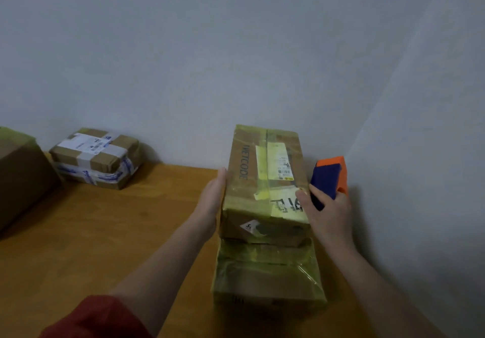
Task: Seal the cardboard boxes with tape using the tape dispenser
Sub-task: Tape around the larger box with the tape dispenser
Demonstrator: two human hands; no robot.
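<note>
Abutting grey walls [236,49], wooden table [126,222], taped box [265,177], tape dispenser [328,180]

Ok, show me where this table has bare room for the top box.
Bare wood lies between the taped parcel and the top box, along the wall, and nearer you between the large box and the left hand. The right is crowded: the right hand grips the tape dispenser between that box and the side wall.
</note>
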